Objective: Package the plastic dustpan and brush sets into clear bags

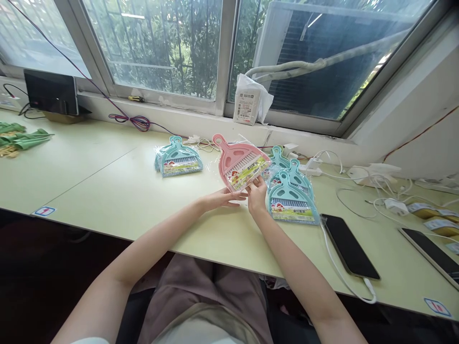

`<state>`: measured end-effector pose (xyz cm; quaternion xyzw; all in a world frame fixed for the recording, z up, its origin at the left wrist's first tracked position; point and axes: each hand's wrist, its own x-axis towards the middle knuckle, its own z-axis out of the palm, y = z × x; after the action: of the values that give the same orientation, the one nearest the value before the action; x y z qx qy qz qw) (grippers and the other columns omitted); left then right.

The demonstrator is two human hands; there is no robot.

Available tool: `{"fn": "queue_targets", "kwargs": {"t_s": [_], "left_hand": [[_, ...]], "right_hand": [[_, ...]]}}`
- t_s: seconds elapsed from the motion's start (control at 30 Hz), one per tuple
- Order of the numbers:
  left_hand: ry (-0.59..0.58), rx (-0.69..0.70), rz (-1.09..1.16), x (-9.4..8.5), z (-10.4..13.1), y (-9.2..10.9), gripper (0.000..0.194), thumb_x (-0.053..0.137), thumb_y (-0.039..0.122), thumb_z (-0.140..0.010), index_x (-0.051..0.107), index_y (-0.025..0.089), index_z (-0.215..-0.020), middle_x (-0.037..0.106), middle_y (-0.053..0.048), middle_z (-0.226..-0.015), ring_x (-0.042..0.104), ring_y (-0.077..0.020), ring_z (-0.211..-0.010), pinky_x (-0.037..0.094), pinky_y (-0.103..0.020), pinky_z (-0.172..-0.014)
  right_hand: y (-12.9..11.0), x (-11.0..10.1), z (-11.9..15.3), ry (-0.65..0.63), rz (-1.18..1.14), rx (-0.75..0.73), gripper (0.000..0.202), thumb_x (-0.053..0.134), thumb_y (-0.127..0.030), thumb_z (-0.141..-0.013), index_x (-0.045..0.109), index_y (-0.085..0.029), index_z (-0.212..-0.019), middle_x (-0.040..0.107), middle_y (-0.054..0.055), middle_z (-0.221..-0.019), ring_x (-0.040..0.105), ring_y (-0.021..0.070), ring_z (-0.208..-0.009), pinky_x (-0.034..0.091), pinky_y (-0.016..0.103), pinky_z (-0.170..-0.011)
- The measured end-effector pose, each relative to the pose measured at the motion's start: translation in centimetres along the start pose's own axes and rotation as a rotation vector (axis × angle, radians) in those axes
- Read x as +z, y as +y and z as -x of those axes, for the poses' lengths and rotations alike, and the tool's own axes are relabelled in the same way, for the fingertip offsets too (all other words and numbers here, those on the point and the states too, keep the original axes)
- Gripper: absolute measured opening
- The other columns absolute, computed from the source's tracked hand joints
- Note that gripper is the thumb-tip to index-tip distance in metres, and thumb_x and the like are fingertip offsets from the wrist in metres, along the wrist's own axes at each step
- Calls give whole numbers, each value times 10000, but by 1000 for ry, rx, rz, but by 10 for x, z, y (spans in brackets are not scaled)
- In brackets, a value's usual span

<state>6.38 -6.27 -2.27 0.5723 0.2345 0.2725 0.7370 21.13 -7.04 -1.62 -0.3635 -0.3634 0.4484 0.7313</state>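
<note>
A pink dustpan and brush set [238, 162] in clear wrapping is held up over the table, tilted, its handle toward the upper left. My right hand [257, 195] pinches its lower edge near a printed label. Just below that edge, my left hand [223, 198] has its fingers stretched out; whether they touch the wrapping I cannot tell. To the right lie several wrapped turquoise dustpan sets [292, 203], overlapping, close to my right hand. Another small pile of turquoise dustpan sets [179, 157] lies to the left of the pink one.
A black phone [349, 243] with a white cable lies at the right, and a second device [432, 253] farther right. White chargers and cables [396, 206] spread along the back right. A tablet [52, 93] stands back left, near green wrapped items [27, 141]. A tissue pack [247, 106] sits on the sill.
</note>
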Motion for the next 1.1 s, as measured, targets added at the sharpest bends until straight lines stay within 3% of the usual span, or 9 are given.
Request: {"fn": "queue_targets", "kwargs": {"t_s": [0.1,0.23,0.33,0.6,0.87,1.1], "left_hand": [[88,61,59,-4,-3,-1,528,755,484,-747,647,249,-1207,591,-130,-1356,523,-284,-1287,475,-403,-977],[310,294,147,-10,-6,7,534,752,466,-753,636,218,-1211,613,-122,-1323,571,-273,-1218,473,-397,-984],[393,406,144,-13,-5,13,527,765,413,-747,623,210,-1213,641,-108,-1275,599,-257,-1172,478,-394,-980],[369,229,147,-5,-6,5,518,826,315,-670,641,193,-1138,688,-101,-1187,669,-250,-1038,523,-404,-915],[450,215,47,-5,-6,3,515,828,376,-645,658,148,-1073,732,-112,-1017,707,-252,-840,566,-444,-808],[441,193,19,-3,-7,2,527,831,397,-648,662,120,-1063,745,-122,-931,717,-262,-785,574,-467,-801]], "right_hand": [[0,1,0,9,-22,14,407,697,-260,-689,602,-205,-1080,714,78,-1043,683,190,-950,571,355,-835],[1,2,1,-6,-30,22,403,693,-258,-690,604,-208,-1080,704,79,-1081,669,193,-997,565,364,-856],[2,1,1,1,-36,32,400,705,-259,-681,605,-211,-1066,704,75,-1084,668,193,-996,566,369,-859],[7,-1,0,-6,-14,15,356,702,-272,-688,599,-223,-1025,707,59,-1044,674,177,-946,567,354,-834],[9,0,0,2,-12,21,359,700,-242,-666,595,-220,-1009,709,46,-992,670,173,-925,562,358,-841],[7,-1,-4,8,-31,57,331,679,-223,-655,597,-219,-976,692,36,-1004,658,171,-920,568,335,-810]]}}
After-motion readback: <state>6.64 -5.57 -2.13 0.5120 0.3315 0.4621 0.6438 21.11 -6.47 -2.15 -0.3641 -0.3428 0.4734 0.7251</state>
